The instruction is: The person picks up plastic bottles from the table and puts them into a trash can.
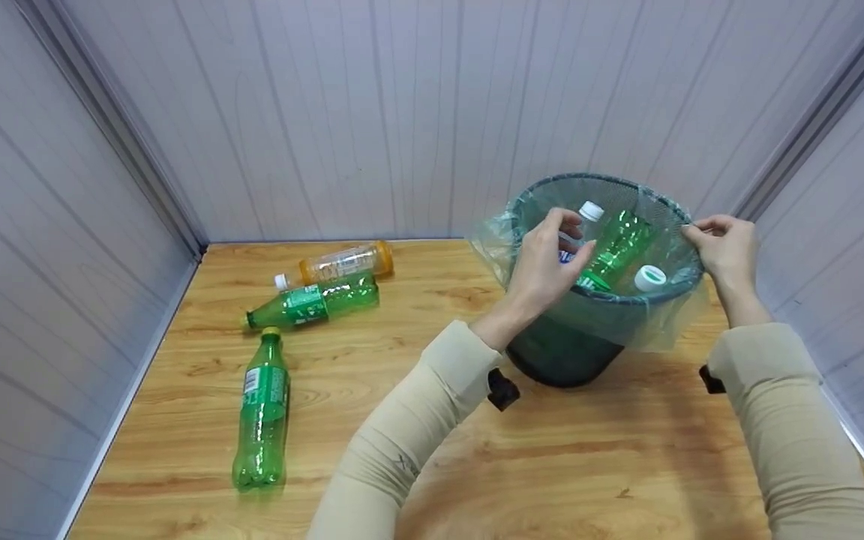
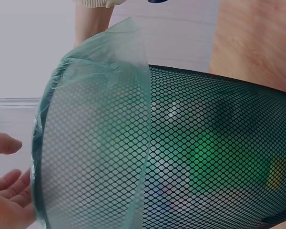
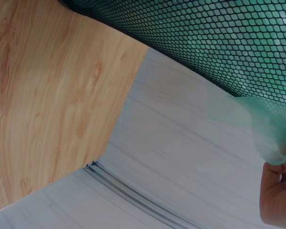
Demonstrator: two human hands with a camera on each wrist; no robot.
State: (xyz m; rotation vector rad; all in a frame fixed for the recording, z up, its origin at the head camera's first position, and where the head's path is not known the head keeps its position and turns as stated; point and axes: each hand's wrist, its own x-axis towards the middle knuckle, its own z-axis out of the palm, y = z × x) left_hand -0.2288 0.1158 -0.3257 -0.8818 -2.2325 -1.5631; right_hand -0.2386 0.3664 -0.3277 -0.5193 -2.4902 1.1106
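A black mesh wastebasket [image 1: 563, 352] stands on the right of the table, lined with a thin green plastic bag [image 1: 496, 244] whose edge folds out over the rim. In it lie a green bottle [image 1: 623, 240], a clear bottle with a white cap [image 1: 591, 211] and another white cap [image 1: 650, 278]. My left hand [image 1: 548, 255] is over the near left of the opening, thumb and fingers apart with nothing between them. At the right rim, my right hand [image 1: 728, 247] pinches the bag's edge between thumb and fingers; the right wrist view shows the bag [image 3: 274, 138] hanging there.
Left on the wooden table [image 1: 402, 420] lie a green bottle [image 1: 261, 420], a second green bottle [image 1: 312, 302] and a clear bottle with orange ends [image 1: 346, 262]. Pale panel walls [image 1: 342, 120] close in the back and both sides.
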